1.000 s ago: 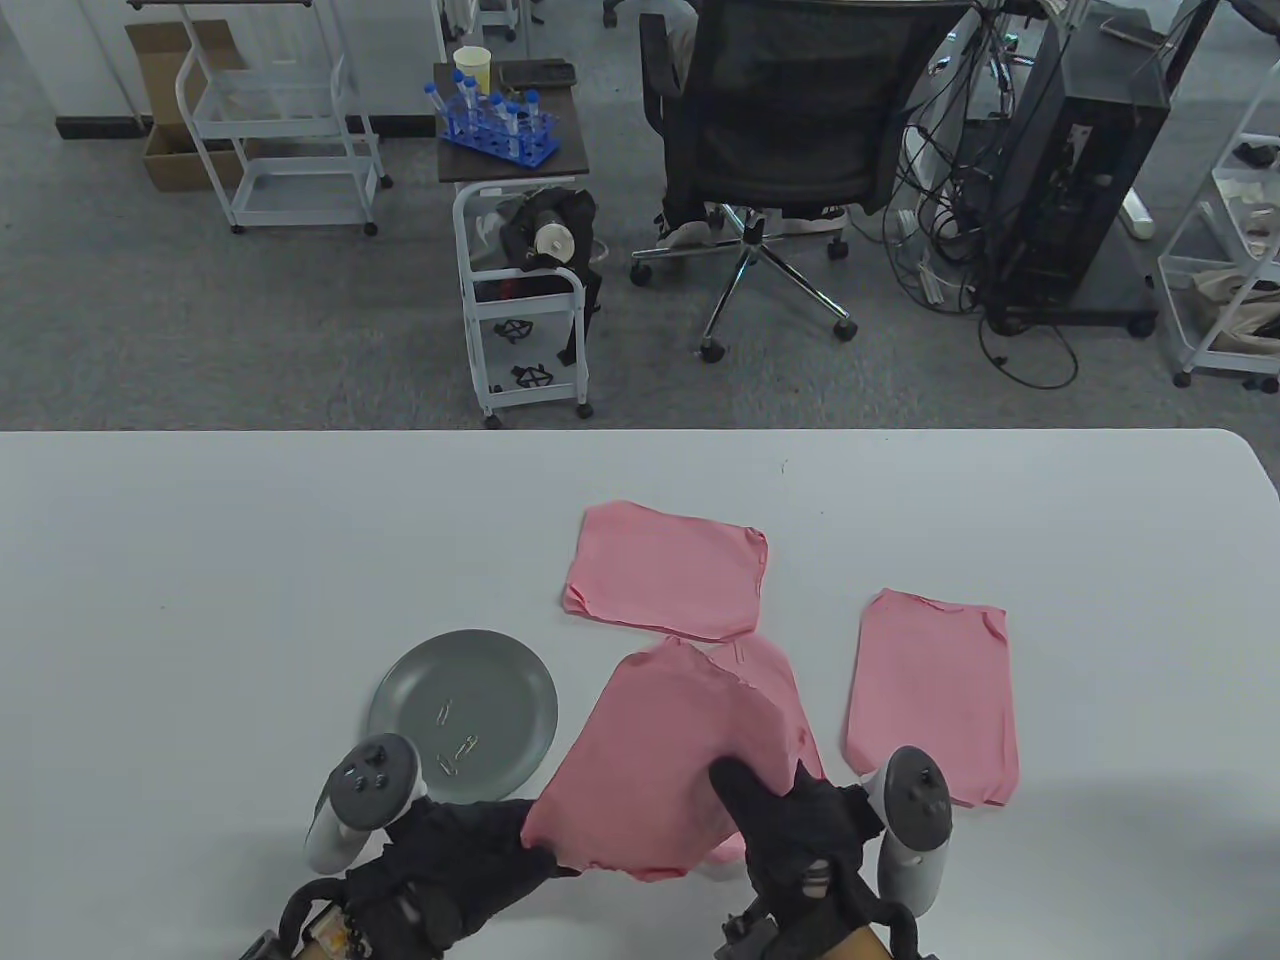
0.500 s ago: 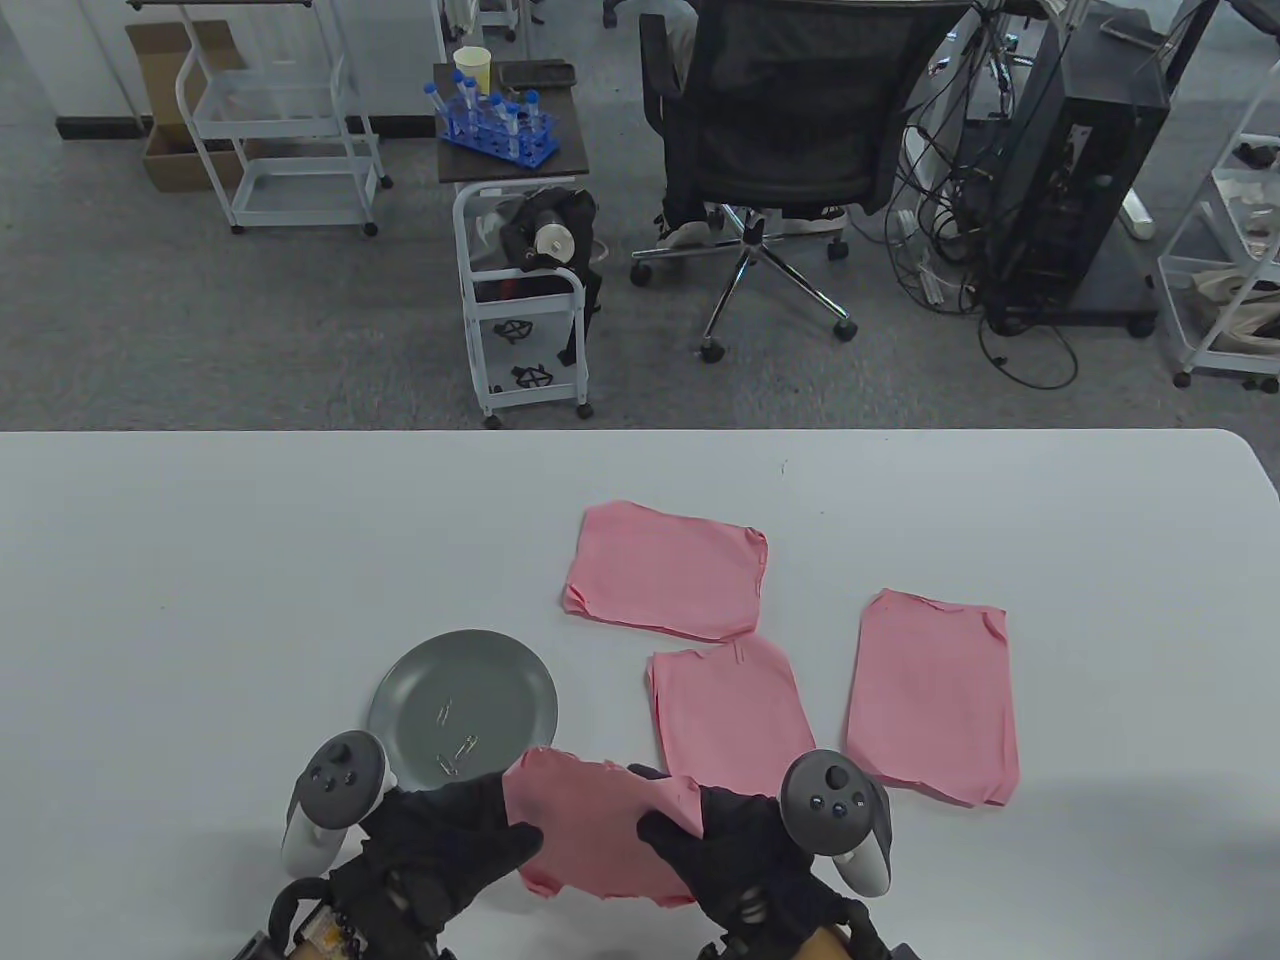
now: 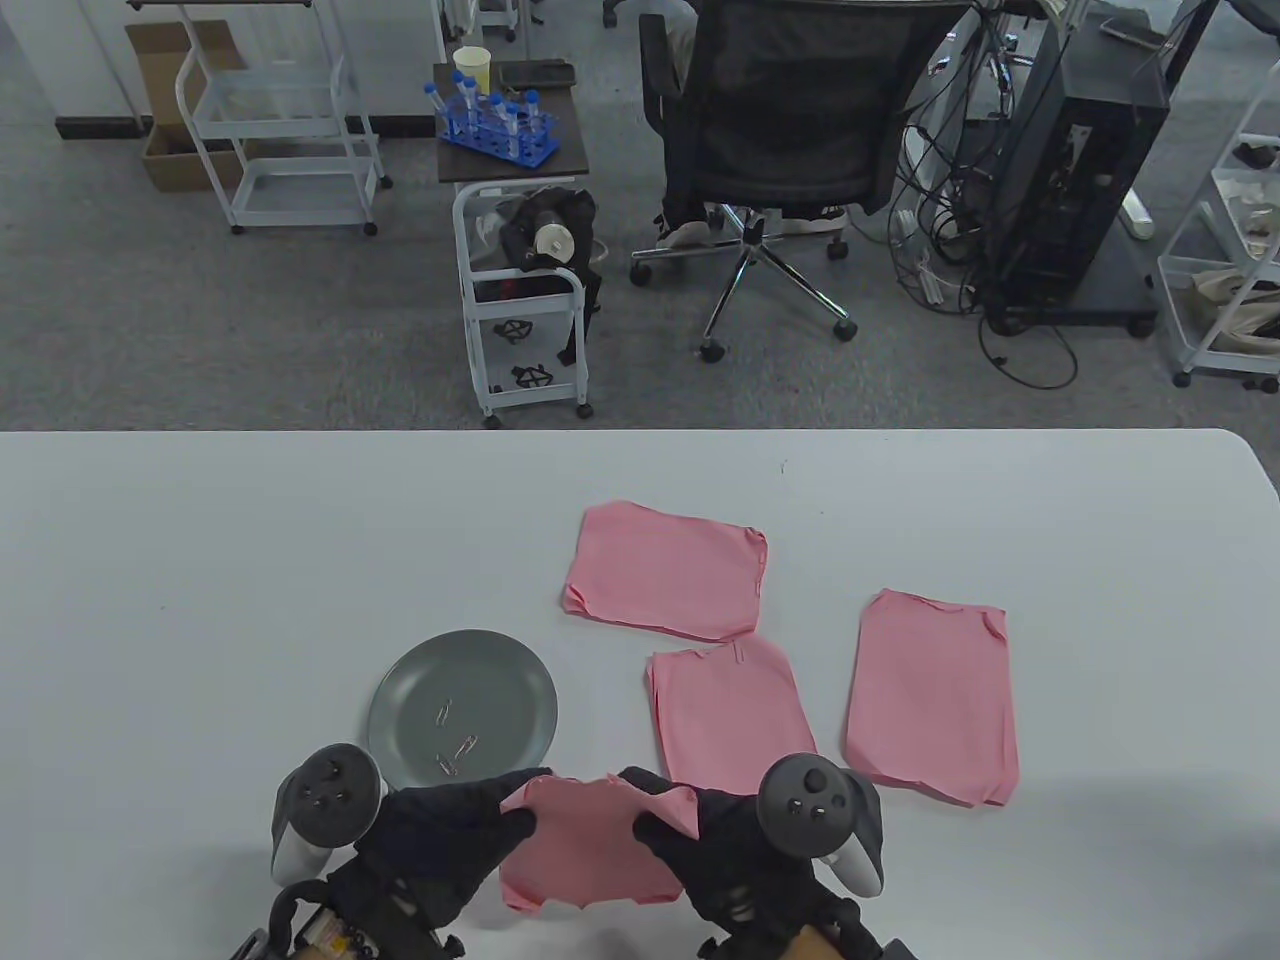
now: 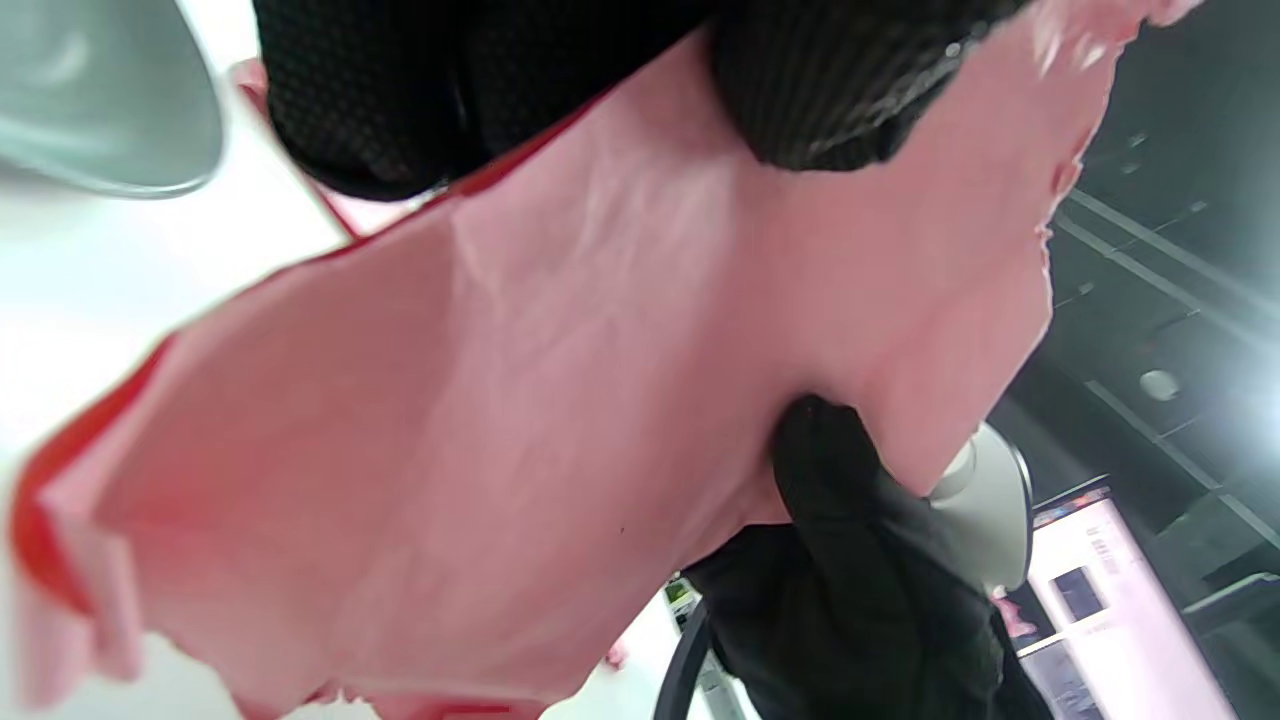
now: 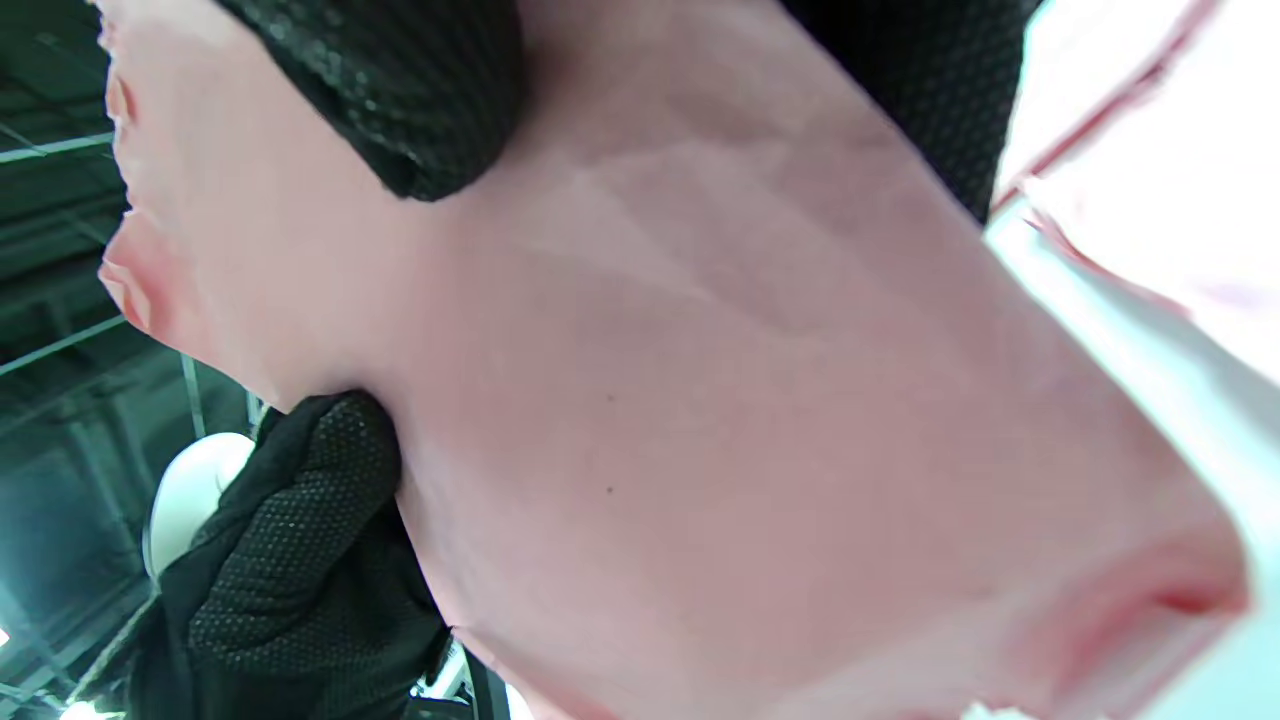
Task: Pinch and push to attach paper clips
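Both hands hold a stack of pink paper sheets just above the table's front edge. My left hand grips its left side, my right hand grips its right side. The sheets fill the left wrist view and the right wrist view, with gloved fingers pinching the top edge. A grey plate with a few paper clips lies just beyond my left hand.
Three more pink stacks lie on the white table: one at the centre, one in front of it with a clip on its far edge, one to the right. An office chair and carts stand beyond the table.
The pink stack was lifted and spread at first; both hands have brought it down and toward the front edge. My right hand moved left and my left hand shifted onto the stack's left side.
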{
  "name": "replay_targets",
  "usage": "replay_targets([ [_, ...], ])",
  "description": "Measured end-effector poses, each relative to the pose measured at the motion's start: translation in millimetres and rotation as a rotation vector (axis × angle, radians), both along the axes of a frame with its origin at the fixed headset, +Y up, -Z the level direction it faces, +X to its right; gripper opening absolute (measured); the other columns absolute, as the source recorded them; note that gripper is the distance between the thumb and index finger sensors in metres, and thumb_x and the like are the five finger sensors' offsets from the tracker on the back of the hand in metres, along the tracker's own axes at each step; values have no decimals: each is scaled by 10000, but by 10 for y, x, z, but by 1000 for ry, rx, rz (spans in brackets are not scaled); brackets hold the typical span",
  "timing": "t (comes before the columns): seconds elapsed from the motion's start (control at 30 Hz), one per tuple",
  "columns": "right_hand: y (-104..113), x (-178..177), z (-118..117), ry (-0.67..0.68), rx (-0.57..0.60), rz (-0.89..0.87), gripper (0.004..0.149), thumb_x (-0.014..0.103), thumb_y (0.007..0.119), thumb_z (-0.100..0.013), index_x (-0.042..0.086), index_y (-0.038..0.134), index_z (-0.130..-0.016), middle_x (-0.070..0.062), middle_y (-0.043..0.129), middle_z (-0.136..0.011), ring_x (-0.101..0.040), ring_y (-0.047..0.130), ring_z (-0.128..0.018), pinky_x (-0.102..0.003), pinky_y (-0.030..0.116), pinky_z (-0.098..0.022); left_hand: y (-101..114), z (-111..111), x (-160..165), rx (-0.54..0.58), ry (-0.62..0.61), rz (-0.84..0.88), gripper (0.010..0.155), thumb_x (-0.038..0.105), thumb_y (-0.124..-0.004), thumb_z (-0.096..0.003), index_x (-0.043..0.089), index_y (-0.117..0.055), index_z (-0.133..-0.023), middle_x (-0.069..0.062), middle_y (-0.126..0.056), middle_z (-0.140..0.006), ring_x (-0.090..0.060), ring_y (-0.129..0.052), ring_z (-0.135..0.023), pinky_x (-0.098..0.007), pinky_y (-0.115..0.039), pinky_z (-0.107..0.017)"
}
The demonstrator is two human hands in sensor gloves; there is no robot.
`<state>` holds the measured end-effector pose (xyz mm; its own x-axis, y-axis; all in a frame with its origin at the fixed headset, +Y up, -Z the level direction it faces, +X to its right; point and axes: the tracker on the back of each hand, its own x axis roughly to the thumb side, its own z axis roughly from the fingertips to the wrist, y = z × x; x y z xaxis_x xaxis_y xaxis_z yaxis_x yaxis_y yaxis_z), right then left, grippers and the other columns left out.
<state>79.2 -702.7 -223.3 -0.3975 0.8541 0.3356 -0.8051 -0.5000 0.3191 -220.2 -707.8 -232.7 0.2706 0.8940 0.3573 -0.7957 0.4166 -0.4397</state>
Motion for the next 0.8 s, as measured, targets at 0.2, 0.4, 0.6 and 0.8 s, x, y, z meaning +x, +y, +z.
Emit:
replay_targets([
  [0.2, -285, -30, -105, -45, -88, 118, 444, 345, 769, -421, 219, 722, -844, -38, 967, -739, -282, 1049, -554, -447, 864, -425, -317, -106, -7, -131, 7, -174, 456, 364, -845, -426, 239, -851, -865, -34, -1025, -723, -229, -1130, -511, -449, -891, -437],
  [0.4, -235, 3, -120, 10, -174, 1, 447, 345, 767, -434, 212, 708, -857, -48, 952, -757, -290, 1038, -566, -451, 852, -437, -270, -118, -16, -188, -44, -19, 457, 356, -847, -428, 217, -853, -863, -50, -1018, -720, -234, -1119, -524, -456, -878, -453],
  [0.6, -270, -3, -134, -3, -166, 9, 444, 344, 769, -427, 219, 719, -849, -43, 957, -753, -290, 1037, -573, -455, 851, -442, -271, -125, -27, -166, -23, -61, 456, 364, -843, -427, 233, -854, -864, -42, -1020, -725, -229, -1117, -538, -457, -873, -466],
  [0.8, -523, -5, -226, -4, -306, 21, 443, 345, 767, -431, 219, 715, -852, -52, 944, -770, -302, 1022, -596, -463, 838, -458, -540, -184, -27, -279, -8, -76, 455, 355, -842, -428, 226, -852, -864, -46, -1017, -720, -236, -1113, -536, -455, -873, -463],
])
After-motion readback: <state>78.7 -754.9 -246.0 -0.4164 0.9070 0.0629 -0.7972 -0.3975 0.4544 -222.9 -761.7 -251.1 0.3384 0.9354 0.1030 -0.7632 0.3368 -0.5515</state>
